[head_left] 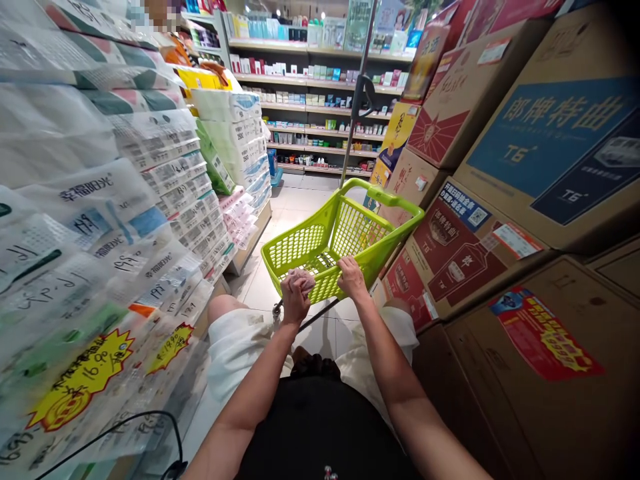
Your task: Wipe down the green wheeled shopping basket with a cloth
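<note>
A lime-green plastic shopping basket (327,281) with mesh walls stands tilted in front of my knees; no goods show inside it. My left hand (296,305) is closed around a crumpled pinkish-grey cloth (301,280) at the basket's near left rim. Further right, my right hand (352,277) has its fingers curled over the near rim, gripping it. A long dark pole with a black hooked grip (367,95) rises at the basket's far end. Below the near side runs a dark bar, partly hidden by my left forearm.
Plastic-wrapped tissue packs (170,173) with yellow price tags (85,380) are piled high on the left. Stacked cardboard cartons (560,133) wall in the right. Shelves of small boxes (320,100) stand across the far end of the tiled aisle (293,200). A black cable (150,413) hangs lower left.
</note>
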### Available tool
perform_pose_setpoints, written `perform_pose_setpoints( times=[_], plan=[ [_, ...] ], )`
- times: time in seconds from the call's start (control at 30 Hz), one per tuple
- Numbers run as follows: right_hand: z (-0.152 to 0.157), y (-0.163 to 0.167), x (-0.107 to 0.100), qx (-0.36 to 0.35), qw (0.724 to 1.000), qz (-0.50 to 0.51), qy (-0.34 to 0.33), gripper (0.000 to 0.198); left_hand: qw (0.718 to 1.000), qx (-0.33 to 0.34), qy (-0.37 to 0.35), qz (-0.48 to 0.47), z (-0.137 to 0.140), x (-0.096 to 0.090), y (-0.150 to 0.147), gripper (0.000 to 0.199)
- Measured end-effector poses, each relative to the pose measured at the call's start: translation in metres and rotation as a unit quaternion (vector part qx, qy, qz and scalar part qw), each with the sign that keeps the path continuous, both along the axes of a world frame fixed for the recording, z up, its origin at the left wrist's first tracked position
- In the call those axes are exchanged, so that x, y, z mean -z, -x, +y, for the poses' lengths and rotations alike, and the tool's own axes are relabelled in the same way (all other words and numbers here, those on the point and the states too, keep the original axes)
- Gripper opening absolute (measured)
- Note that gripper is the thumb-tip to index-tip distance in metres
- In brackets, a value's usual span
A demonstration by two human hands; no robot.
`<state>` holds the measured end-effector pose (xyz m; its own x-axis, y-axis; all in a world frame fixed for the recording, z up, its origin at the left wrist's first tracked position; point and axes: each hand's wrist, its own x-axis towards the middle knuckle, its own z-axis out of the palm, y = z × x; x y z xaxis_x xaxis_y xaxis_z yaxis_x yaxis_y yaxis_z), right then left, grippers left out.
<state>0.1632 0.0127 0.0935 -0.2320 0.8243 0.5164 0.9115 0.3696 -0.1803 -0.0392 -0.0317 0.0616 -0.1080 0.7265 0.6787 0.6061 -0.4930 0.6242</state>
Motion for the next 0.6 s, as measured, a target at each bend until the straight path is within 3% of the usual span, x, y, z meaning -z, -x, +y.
perform_pose_setpoints(
  times=[0.07, 0.17, 0.27, 0.33, 0.4, 0.53, 0.6],
  plan=[
    [-0.002, 0.000, 0.001, -0.030, 1.000, 0.004, -0.003, 0.051, 1.000, 0.004, -0.012, 0.007, 0.005, 0.006, 0.015, 0.054],
    [0.007, -0.022, -0.005, -0.051, 0.999, -0.008, -0.009, 0.056, 1.000, -0.021, 0.008, -0.008, 0.016, 0.002, 0.038, 0.055],
    [0.026, -0.069, -0.020, 0.052, 0.998, 0.008, -0.044, 0.058, 0.999, -0.046, 0.020, -0.019, 0.030, -0.015, 0.042, 0.048],
    [0.038, -0.102, -0.029, 0.106, 0.991, 0.014, -0.076, 0.055, 0.999, -0.030, 0.012, -0.007, 0.041, -0.027, 0.021, 0.045],
    [0.043, -0.123, -0.036, 0.107, 0.991, -0.006, -0.081, 0.046, 1.000, 0.014, 0.010, 0.023, 0.053, -0.038, -0.017, 0.045],
    [0.035, -0.128, -0.040, 0.102, 0.991, -0.038, -0.081, 0.035, 0.992, 0.084, 0.038, 0.086, 0.078, -0.047, -0.103, 0.051],
    [0.028, -0.126, -0.039, 0.109, 0.990, -0.033, -0.079, 0.034, 0.989, 0.105, 0.029, 0.097, 0.082, -0.045, -0.118, 0.054]
  ],
)
